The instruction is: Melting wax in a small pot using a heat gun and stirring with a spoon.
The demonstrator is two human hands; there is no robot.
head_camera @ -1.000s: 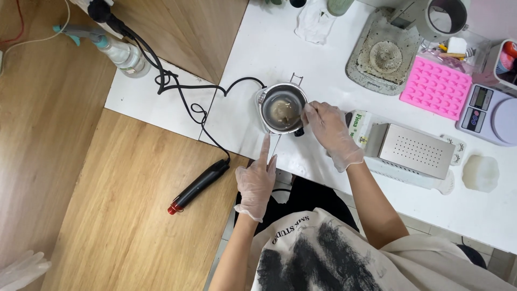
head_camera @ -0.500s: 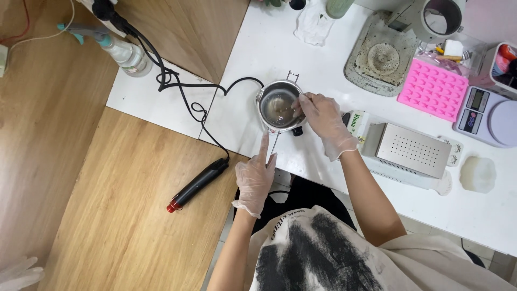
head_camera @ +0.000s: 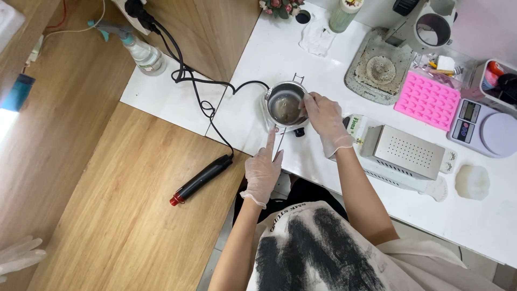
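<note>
Left of our left hand (head_camera: 263, 171) fingers, bare wooden bench gives us passage, apart from the black heat gun (head_camera: 200, 180) and its cord (head_camera: 202, 102). Right of our right hand (head_camera: 325, 119) fingers, a perforated metal box (head_camera: 405, 151) blocks us; beyond the fingertips stands the metal pot (head_camera: 285, 105).

Pink mould (head_camera: 427, 101), scale (head_camera: 484, 127), spray bottle (head_camera: 141, 51)

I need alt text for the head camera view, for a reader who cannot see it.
Seen from above, a gloved right hand reaches into a small metal pot on a white table, while the gloved left hand points a finger at the pot's handle. A black heat tool lies on the wooden floor nearby.
</note>
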